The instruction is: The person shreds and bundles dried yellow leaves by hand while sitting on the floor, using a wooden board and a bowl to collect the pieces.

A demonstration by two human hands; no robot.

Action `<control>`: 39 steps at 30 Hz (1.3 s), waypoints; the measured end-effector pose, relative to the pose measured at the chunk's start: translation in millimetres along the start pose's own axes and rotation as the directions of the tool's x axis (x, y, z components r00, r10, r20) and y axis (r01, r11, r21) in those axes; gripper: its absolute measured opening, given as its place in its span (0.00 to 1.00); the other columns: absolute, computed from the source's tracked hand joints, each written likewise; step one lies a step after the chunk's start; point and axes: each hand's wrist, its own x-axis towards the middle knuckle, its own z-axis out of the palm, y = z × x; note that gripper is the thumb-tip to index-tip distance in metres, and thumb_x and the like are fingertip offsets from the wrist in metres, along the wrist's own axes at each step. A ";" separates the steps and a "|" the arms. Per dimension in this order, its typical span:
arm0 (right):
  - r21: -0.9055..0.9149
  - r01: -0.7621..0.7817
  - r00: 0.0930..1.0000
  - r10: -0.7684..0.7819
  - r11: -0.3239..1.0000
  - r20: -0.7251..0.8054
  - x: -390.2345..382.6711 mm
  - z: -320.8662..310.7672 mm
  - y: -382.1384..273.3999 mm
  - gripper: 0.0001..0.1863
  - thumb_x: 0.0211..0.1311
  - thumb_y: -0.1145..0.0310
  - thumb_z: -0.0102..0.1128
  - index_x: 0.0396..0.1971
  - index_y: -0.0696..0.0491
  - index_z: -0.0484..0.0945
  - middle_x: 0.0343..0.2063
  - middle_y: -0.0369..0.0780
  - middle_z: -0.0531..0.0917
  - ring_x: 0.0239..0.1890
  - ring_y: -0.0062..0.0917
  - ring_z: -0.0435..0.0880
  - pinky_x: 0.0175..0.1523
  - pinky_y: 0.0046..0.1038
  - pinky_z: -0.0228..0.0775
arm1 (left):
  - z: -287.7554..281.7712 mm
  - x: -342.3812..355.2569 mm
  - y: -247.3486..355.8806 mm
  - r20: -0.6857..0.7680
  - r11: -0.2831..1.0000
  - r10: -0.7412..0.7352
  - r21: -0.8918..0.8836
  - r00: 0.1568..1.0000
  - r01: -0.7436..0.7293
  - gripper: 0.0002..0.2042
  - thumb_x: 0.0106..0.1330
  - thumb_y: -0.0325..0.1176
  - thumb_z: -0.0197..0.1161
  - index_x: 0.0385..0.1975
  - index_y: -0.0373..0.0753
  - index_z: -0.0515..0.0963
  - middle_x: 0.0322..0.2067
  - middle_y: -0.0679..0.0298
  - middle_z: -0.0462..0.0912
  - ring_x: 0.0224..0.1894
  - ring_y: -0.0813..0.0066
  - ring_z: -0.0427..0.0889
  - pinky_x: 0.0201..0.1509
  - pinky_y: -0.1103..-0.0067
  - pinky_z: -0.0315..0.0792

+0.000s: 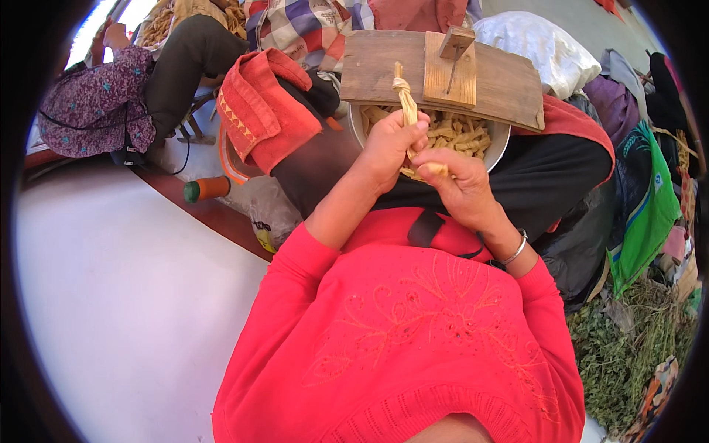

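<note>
A knotted bundle of pale yellow dried strips [402, 90] stands up out of my left hand [389, 151], whose fingers are wrapped around it. Just below and to the right, my right hand [464, 184] pinches the bundle's lower end. Both hands are over a metal basin [505, 140] in my lap, which holds more loose yellow strips [465, 136]. Across the basin's far side lies a brown wooden board [377, 65]. Fixed on it are a lighter wood plate [436, 80] and a small block [456, 43] with a thin metal spike.
A red towel [266, 111] drapes over my left knee. An orange spool of thread [211, 187] lies to the left. Another person [96, 103] sits at the far left. On the right are a white sack [535, 52], a green bag [650, 207] and dried plants [628, 354].
</note>
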 end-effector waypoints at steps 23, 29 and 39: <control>0.832 -0.223 0.690 0.685 0.508 -0.234 14.7 -16.6 29.7 0.06 0.60 0.72 0.61 0.34 0.59 0.77 0.24 0.34 0.79 0.21 0.13 0.75 0.25 0.15 0.68 | 37.6 3.4 -9.4 0.310 0.333 0.634 0.718 0.708 -0.612 0.05 0.57 0.22 0.59 0.31 0.35 0.72 0.25 0.59 0.73 0.28 0.63 0.74 0.32 0.75 0.68; 0.793 -0.290 0.728 0.662 0.535 -0.181 6.7 -13.9 45.0 0.06 0.62 0.70 0.59 0.32 0.58 0.77 0.22 0.34 0.79 0.20 0.13 0.74 0.26 0.16 0.69 | 31.9 13.5 -4.0 0.500 0.021 0.628 0.755 0.596 -0.656 0.06 0.55 0.21 0.60 0.32 0.35 0.73 0.25 0.57 0.73 0.29 0.59 0.75 0.33 0.73 0.69; 0.758 -0.388 0.759 0.649 0.525 -0.060 -2.9 -3.9 51.0 0.11 0.62 0.68 0.60 0.41 0.59 0.80 0.26 0.32 0.80 0.27 0.12 0.75 0.31 0.16 0.70 | 20.4 27.6 -12.3 0.141 0.735 0.321 0.587 0.937 -0.340 0.04 0.60 0.23 0.58 0.34 0.34 0.75 0.27 0.62 0.78 0.30 0.82 0.74 0.35 0.81 0.70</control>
